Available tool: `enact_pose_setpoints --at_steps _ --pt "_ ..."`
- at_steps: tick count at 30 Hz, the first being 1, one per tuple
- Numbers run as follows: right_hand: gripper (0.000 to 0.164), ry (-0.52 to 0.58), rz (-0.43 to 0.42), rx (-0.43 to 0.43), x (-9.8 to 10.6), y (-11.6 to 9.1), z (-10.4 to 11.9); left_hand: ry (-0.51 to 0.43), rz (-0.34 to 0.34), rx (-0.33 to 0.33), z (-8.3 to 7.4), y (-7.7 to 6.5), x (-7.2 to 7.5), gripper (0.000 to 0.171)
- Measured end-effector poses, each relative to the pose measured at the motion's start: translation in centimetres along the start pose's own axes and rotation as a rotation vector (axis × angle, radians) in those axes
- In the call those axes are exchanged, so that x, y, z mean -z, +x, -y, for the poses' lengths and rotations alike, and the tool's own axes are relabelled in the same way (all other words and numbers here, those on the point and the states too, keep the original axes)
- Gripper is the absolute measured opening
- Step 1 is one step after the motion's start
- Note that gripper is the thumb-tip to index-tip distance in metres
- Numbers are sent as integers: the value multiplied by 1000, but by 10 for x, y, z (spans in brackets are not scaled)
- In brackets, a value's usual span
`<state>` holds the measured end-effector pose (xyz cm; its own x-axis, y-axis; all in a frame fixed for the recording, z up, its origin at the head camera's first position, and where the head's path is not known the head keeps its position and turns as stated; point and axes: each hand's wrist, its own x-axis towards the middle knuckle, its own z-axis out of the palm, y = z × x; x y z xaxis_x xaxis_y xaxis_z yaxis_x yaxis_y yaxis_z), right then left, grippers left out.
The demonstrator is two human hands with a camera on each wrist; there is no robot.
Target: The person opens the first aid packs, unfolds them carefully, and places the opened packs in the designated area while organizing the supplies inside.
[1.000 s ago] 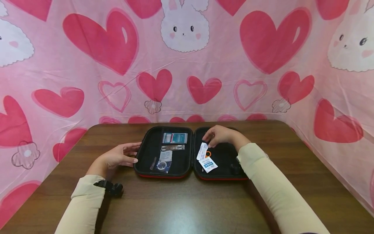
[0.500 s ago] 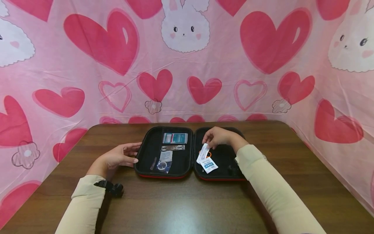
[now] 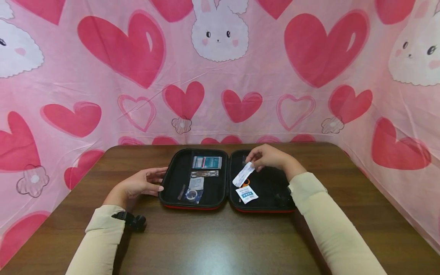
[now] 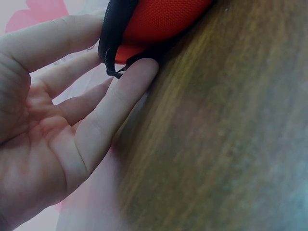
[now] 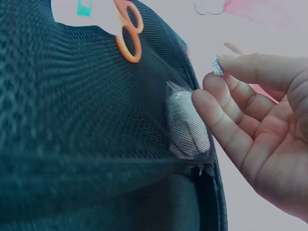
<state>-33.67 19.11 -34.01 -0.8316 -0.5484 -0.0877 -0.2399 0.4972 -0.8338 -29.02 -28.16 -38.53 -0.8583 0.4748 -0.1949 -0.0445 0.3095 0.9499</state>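
My right hand (image 3: pixel 269 158) pinches one end of a white paper strip packet (image 3: pixel 243 174) between thumb and fingers, over the right half of a black zip case (image 3: pixel 268 208). In the right wrist view only the packet's dotted tip (image 5: pixel 218 66) shows between the fingertips. Orange-handled scissors (image 5: pixel 129 43) lie in that half, with a white and blue sachet (image 3: pixel 246 194) in front of them. My left hand (image 3: pixel 139 183) rests against the case's left edge, thumb and fingers mostly straight. The left wrist view shows its thumb touching the rim beside the case's red outside (image 4: pixel 163 21).
The left half holds a teal packet (image 3: pixel 207 162), a clear packet of cotton swabs (image 3: pixel 204 173), a pale sachet (image 3: pixel 196 183) and a bagged white ring-shaped roll (image 3: pixel 191 194). A white bundle (image 5: pixel 187 125) sits under mesh. The wooden table (image 3: pixel 213 240) meets a pink curtain behind.
My right hand has lifted slightly and moved right, drawing the white strip packet's upper end with it. The left hand stays at the case's edge.
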Motion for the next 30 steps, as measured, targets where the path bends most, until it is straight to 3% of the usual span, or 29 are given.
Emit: enact_pose_setpoints --at_steps 16,30 --pt "22 72 -166 20 15 -25 -7 -2 -11 17 -2 1 -2 83" --pt "29 62 -227 -2 30 -50 -16 -17 -18 17 -3 0 -3 83"
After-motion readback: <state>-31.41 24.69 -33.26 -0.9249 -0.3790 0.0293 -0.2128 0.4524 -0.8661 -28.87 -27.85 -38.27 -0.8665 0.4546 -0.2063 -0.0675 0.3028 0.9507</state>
